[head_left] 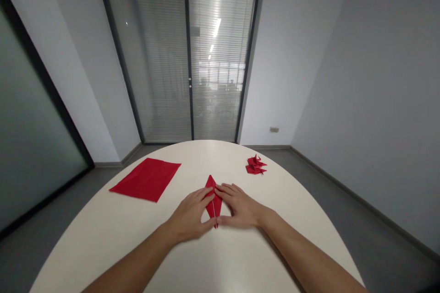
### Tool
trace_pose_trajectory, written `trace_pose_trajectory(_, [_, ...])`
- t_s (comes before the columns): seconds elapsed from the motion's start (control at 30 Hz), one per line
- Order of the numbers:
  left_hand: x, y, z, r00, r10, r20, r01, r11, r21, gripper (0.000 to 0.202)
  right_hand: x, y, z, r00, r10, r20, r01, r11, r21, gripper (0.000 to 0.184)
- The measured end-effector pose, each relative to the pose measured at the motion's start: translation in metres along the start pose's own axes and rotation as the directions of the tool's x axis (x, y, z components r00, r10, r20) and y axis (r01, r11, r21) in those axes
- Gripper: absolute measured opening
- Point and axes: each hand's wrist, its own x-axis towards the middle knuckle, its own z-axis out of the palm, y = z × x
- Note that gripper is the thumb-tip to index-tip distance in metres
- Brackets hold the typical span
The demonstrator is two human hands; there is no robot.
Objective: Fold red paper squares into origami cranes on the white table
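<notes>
A red paper (213, 203) folded into a narrow kite shape lies on the white table in front of me, its broad point facing away. A thin pale seam runs down its middle. My left hand (192, 213) holds its left side, fingertips on the upper part and thumb near the lower tip. From the right, my right hand (240, 206) grips it in the same way, fingers pressed along the upper edge and thumb close to the bottom. Both thumbs nearly meet at the narrow end. The fingers hide parts of both side edges.
On the round white table (275, 247), an unfolded red paper sheet (146, 179) lies at the left. Several red folded paper cranes (255, 165) sit clustered at the back right. Beyond the table's far edge stands a glass partition with blinds (220, 110).
</notes>
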Motion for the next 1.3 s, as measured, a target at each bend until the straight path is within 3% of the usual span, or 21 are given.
trace_pose_trajectory(0.13, [0.001,0.008,-0.006,0.998,-0.018,-0.065,0.018,1.0,-0.008,0.037,0.001,-0.005,-0.003,0.991,-0.081,-0.105,0.077,0.996,-0.039,0.069])
trace_pose_trajectory(0.27, [0.005,0.01,-0.007,0.995,-0.03,-0.096,0.032,0.999,0.009,0.033,0.005,-0.004,-0.003,0.961,-0.179,-0.211,0.168,0.983,-0.069,0.042])
trace_pose_trajectory(0.4, [0.008,0.008,-0.004,0.993,-0.006,-0.117,0.011,0.999,0.041,0.031,0.008,-0.001,-0.003,0.952,-0.174,-0.252,0.156,0.984,-0.088,0.021])
trace_pose_trajectory(0.83, [0.005,0.009,-0.007,0.998,0.038,-0.044,-0.033,0.993,0.115,0.033,0.009,0.002,0.001,0.928,-0.225,-0.297,0.227,0.973,-0.028,0.029])
trace_pose_trajectory(1.03, [0.002,0.003,0.001,0.998,-0.026,-0.056,0.031,0.995,0.092,0.037,0.011,0.022,0.013,0.905,-0.101,-0.413,0.108,0.994,-0.006,0.051])
trace_pose_trajectory(1.17, [0.0,0.003,0.002,0.996,-0.06,-0.062,0.062,0.997,0.042,0.046,0.01,0.028,0.017,0.902,-0.002,-0.431,0.032,0.998,0.062,0.046])
trace_pose_trajectory(1.3, [0.001,0.006,-0.001,0.992,-0.09,-0.091,0.095,0.994,0.061,0.051,0.01,0.023,0.013,0.907,0.003,-0.422,0.057,0.99,0.129,0.042])
